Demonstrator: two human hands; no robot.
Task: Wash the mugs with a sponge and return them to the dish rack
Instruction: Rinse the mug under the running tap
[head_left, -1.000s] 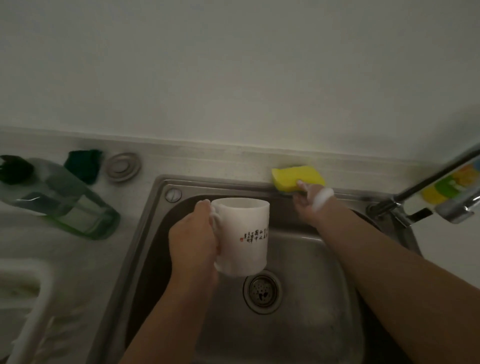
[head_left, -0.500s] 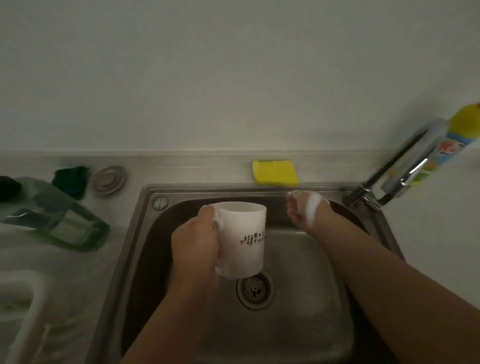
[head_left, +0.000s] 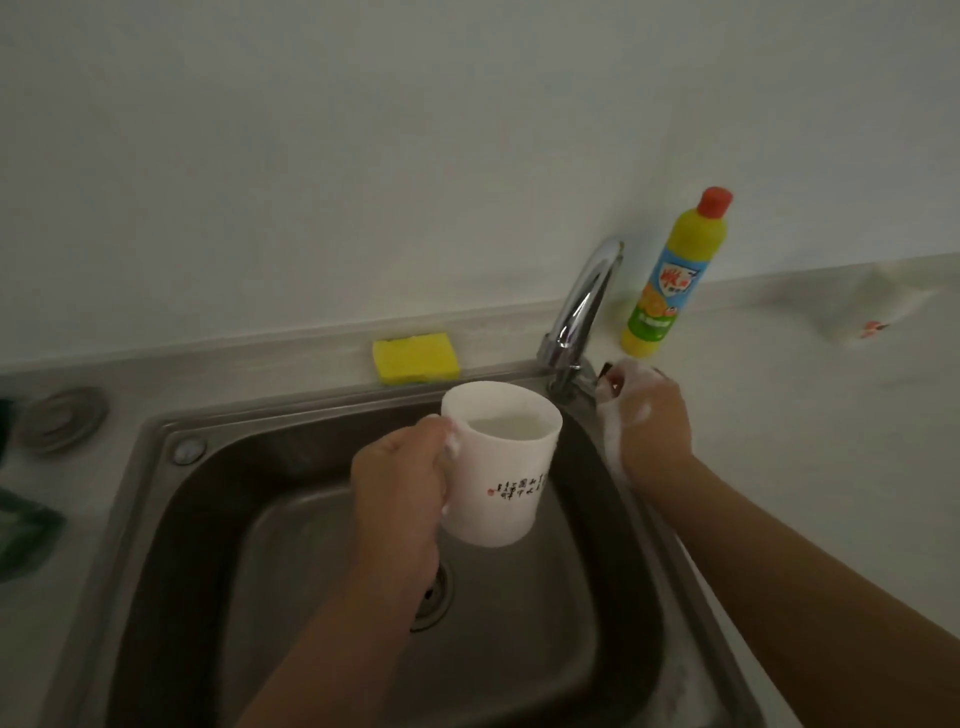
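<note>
While L hand is on the mug, where does the mug sit? (obs 1)

Over the sink basin, clear of the bottom, above and just right of the drain. L fingers wrapped round the handle, thumb on top, bit of foam by the thumb. Mug approx upright, mouth tipped slightly twd camera. White, w/ a line of dark characters and a small red mark on the side. Inside looks pale; can't tell if that's water. (obs 2)

R hand? (obs 1)

R hand is at the back-right corner of the sink. Foam on the fingers and down the edge of the palm. Fingers curled round the lever at the base of the tap; the lever's dark tip pokes out left of them. (obs 2)

Mug vs tap? (obs 1)

Mug rim overlaps the tap base in view, mug in front. Contact: can't tell. Tap neck rises up and to the right, behind the mug. (obs 2)

Sponge? (obs 1)

Sponge is yellow and lies flat on the ledge behind the sink, at the foot of the wall, left of the tap. It's apart from both hands, just behind the mug rim. (obs 2)

Other items? (obs 1)

Soap bottle: yellow, red cap, upright on the counter, just right of the tap, behind R hand. Round metal cap on the counter left of the sink. Green object at the left edge, cut off, can't ID. Crumpled white thing far right w/ a red speck, blurred. (obs 2)
</note>
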